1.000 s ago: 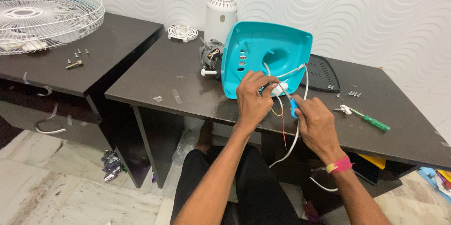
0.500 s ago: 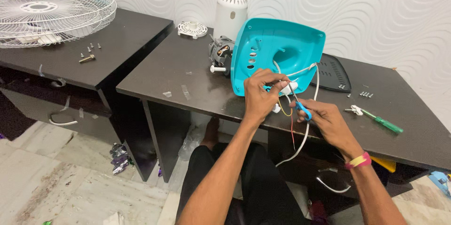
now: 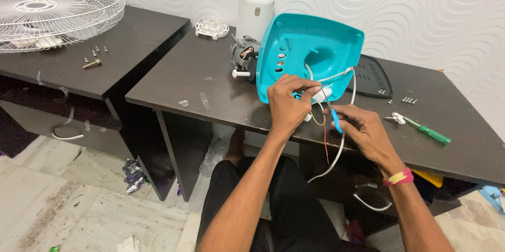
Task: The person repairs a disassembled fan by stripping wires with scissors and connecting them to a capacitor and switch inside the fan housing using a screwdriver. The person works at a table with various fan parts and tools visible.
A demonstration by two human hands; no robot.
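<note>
At the dark table (image 3: 221, 89), my left hand (image 3: 286, 106) pinches a small white connector (image 3: 322, 94) on the wires (image 3: 336, 147) trailing from the upturned turquoise fan base (image 3: 310, 52). My right hand (image 3: 363, 132) is closed around a blue-handled screwdriver (image 3: 334, 120), tip at the connector. A green-handled screwdriver (image 3: 423, 130) lies to the right; a white fan grille (image 3: 52, 7) rests on the neighbouring table.

Single head-worn view, looking down and forward over dark table (image 3: 210, 81) toward patterned wall (image 3: 421, 10) across frame top. Close range; both forearms entering from bottom centre, floor (image 3: 79, 215) at lower left.
</note>
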